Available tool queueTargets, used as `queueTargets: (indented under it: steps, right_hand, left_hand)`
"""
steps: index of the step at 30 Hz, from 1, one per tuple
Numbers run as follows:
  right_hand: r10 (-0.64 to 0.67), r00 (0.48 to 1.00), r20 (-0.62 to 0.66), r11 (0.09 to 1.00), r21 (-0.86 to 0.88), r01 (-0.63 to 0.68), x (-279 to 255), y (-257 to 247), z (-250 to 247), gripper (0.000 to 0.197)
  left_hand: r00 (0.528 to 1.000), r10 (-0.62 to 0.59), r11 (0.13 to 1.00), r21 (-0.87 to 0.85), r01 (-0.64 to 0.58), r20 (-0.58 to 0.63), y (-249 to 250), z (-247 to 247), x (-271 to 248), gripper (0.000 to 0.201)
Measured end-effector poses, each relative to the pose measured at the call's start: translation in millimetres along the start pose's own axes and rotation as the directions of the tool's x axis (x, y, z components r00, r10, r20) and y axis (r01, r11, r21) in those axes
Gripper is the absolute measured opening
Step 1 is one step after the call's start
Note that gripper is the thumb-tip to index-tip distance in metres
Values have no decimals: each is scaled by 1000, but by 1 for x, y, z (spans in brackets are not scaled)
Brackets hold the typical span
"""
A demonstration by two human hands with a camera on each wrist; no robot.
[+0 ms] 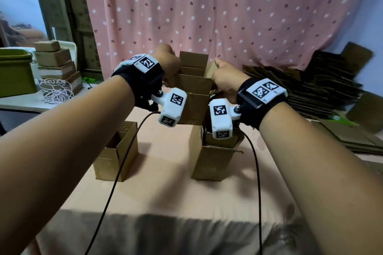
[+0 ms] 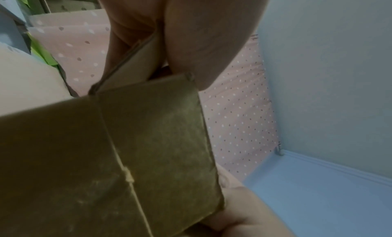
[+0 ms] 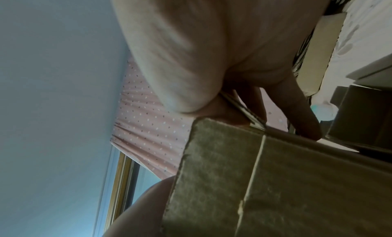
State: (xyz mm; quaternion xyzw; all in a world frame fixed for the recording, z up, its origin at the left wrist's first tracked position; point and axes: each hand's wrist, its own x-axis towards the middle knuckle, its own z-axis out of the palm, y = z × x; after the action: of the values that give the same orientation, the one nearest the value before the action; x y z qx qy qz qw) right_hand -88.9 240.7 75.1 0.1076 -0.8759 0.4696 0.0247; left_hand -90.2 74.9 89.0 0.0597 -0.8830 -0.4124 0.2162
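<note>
A small brown cardboard box (image 1: 193, 97) is held up in the air between both hands, its top flaps open. My left hand (image 1: 169, 62) grips the box's left flap, thumb and fingers pinching the cardboard (image 2: 135, 63). My right hand (image 1: 224, 77) pinches the right flap (image 1: 211, 69); in the right wrist view the fingers (image 3: 301, 110) clamp the flap's edge above the box wall (image 3: 275, 182). The fingertips of both hands are mostly hidden behind the box in the head view.
Two open cardboard boxes stand on the pink table (image 1: 170, 188): one at the left (image 1: 118, 151), one under the held box (image 1: 213, 155). Flat cardboard sheets (image 1: 323, 89) are stacked at the right. Folded boxes (image 1: 56, 58), string (image 1: 56, 91) and a green bin (image 1: 14, 72) sit at the left.
</note>
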Motion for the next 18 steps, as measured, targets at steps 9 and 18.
queueTargets:
  steps: [9, 18]
  right_hand:
    - [36, 998, -52, 999, 22, -35, 11, -15, -23, 80]
    - [91, 995, -41, 994, 67, -88, 45, 37, -32, 63]
  left_hand:
    - [1000, 2, 999, -37, -3, -31, 27, -1, 4, 29]
    - [997, -65, 992, -107, 70, 52, 26, 20, -3, 27]
